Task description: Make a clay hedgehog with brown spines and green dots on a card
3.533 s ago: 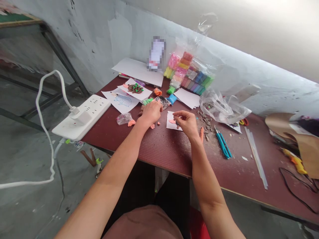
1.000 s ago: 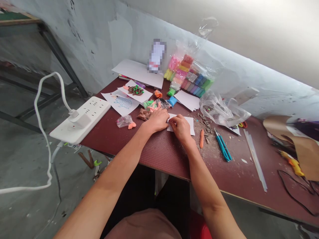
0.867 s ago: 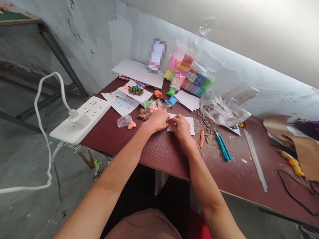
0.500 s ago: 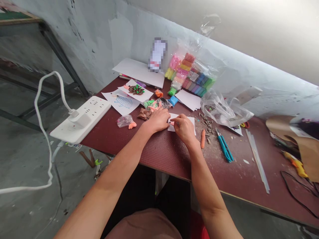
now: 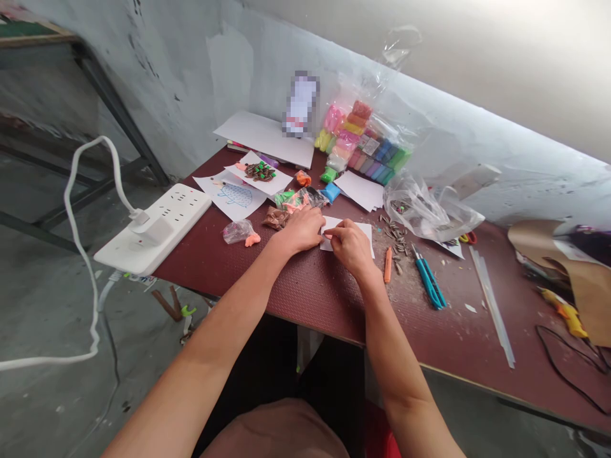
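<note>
Against a scuffed pale-grey wall, a dark-red textured table is carrying a rectangular white paper card, on which a small salmon-pink clay-like piece is lying near the left edge. The right hand is extending its index finger over this piece, while the left hand is resting beside the card's left edge; the view is not showing whether either grip is holding anything.

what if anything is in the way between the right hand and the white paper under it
Nothing visible blocks it: the right hand is right over the white paper. Only a small pink piece shows beneath it, partly hidden. The left hand lies at the paper's left edge.
</note>
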`<state>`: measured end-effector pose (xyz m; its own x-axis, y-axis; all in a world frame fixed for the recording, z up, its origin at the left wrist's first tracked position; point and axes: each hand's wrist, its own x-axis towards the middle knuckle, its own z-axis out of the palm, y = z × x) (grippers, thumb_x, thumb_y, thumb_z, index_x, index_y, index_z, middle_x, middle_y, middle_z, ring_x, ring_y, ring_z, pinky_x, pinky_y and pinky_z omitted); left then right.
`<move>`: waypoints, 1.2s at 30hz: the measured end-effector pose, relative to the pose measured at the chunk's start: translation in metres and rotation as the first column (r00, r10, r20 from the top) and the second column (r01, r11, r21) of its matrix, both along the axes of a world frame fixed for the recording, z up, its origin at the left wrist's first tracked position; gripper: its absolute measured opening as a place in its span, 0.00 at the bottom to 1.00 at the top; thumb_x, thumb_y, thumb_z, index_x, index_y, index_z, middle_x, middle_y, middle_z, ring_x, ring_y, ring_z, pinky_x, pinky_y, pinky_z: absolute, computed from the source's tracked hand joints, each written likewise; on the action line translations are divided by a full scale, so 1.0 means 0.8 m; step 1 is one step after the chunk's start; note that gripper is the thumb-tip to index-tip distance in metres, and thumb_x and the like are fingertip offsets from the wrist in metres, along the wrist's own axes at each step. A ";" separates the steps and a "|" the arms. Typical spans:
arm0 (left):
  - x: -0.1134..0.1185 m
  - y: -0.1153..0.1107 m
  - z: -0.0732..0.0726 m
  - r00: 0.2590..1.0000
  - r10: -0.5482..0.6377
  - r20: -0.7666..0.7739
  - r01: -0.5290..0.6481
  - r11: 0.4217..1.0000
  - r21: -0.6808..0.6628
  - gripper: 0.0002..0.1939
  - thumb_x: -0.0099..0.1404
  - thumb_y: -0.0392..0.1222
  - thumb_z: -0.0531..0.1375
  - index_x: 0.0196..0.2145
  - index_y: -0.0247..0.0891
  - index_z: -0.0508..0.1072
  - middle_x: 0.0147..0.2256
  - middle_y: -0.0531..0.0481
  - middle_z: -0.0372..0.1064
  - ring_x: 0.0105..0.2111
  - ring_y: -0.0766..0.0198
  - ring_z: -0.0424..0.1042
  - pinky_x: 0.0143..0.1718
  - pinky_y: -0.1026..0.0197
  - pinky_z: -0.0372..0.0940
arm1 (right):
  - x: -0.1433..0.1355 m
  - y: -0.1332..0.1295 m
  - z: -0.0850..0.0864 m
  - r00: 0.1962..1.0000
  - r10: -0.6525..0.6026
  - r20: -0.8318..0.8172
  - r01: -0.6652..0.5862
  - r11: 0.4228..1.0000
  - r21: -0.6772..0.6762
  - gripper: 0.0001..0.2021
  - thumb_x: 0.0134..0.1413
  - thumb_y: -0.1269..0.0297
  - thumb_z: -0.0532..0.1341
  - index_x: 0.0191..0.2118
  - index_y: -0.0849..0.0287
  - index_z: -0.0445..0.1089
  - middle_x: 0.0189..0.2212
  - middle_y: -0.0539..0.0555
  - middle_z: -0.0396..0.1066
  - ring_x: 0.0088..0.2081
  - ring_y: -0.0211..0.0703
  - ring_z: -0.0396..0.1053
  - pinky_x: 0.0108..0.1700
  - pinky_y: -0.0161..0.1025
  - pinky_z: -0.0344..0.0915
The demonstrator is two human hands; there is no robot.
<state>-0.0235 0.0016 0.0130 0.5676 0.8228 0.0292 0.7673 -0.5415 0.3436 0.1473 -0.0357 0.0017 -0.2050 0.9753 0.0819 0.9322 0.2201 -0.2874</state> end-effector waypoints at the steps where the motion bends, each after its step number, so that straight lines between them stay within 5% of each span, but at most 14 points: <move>1: 0.000 0.000 0.000 1.000 0.003 -0.002 -0.003 1.000 -0.005 0.12 0.69 0.39 0.64 0.48 0.35 0.83 0.54 0.38 0.77 0.57 0.47 0.73 0.58 0.52 0.67 | -0.001 0.000 0.000 1.000 0.000 0.011 0.001 1.000 -0.009 0.17 0.66 0.71 0.58 0.48 0.54 0.85 0.43 0.59 0.75 0.45 0.50 0.72 0.45 0.42 0.64; 14: -0.001 0.002 -0.006 1.000 -0.015 -0.004 0.015 1.000 0.005 0.14 0.69 0.39 0.62 0.49 0.33 0.82 0.54 0.37 0.75 0.58 0.46 0.72 0.59 0.50 0.67 | 0.004 0.001 -0.001 0.999 -0.005 -0.037 0.006 0.999 0.042 0.19 0.64 0.71 0.56 0.50 0.54 0.84 0.44 0.58 0.76 0.45 0.48 0.72 0.47 0.41 0.66; 20: -0.003 0.010 -0.020 0.999 -0.020 0.038 0.019 1.000 0.015 0.16 0.67 0.39 0.64 0.51 0.36 0.81 0.53 0.40 0.76 0.57 0.48 0.72 0.60 0.51 0.65 | 0.056 0.018 -0.001 0.959 -0.259 -0.114 0.278 0.939 0.204 0.27 0.59 0.76 0.51 0.58 0.62 0.79 0.48 0.62 0.78 0.49 0.53 0.74 0.54 0.46 0.68; 26: -0.002 0.011 -0.022 0.998 -0.001 0.066 0.003 1.000 -0.025 0.22 0.66 0.38 0.62 0.57 0.34 0.78 0.55 0.38 0.74 0.59 0.46 0.69 0.63 0.49 0.62 | 0.075 0.024 -0.003 0.950 -0.289 0.119 0.291 0.957 -0.005 0.36 0.54 0.83 0.51 0.70 0.73 0.65 0.65 0.67 0.71 0.64 0.58 0.68 0.65 0.48 0.62; 36: -0.004 0.007 -0.010 0.998 -0.057 -0.021 0.056 0.997 -0.060 0.29 0.62 0.44 0.65 0.61 0.38 0.73 0.57 0.40 0.72 0.59 0.45 0.68 0.62 0.48 0.62 | 0.068 0.012 0.000 0.961 -0.244 0.127 0.250 0.968 -0.034 0.29 0.60 0.81 0.50 0.64 0.68 0.73 0.59 0.67 0.75 0.57 0.57 0.72 0.61 0.47 0.63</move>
<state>-0.0265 0.0073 0.0054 0.6134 0.7892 -0.0320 0.7440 -0.5637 0.3587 0.2018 -0.0261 0.0013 0.0378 0.9991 0.0216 0.9842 -0.0335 -0.1741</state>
